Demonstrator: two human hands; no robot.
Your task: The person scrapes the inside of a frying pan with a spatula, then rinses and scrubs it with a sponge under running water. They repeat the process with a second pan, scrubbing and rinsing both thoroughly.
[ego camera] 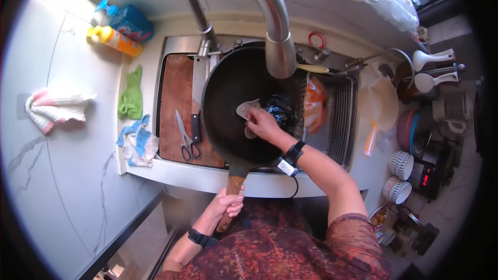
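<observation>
A large dark wok (225,81) rests over the sink, its wooden handle (235,182) pointing towards me. My left hand (227,203) is wrapped around that handle. Inside the wok, my right hand (264,124) pinches a pale grey cloth or scrubbing pad (247,109) against the inner surface. Shiny dark liquid (281,112) lies in the wok just right of my fingers. Above it hangs the metal faucet spout (281,56), hiding part of the wok's far rim. Both wrists wear black straps.
Left of the wok, a wooden cutting board (175,85) bears scissors (187,140) and a black-handled knife (196,128). A wire rack (334,124) holds an orange-and-white item (314,105) on the right. Cloths (138,142) and pump bottles (130,23) line the left side; bowls (400,165) stand far right.
</observation>
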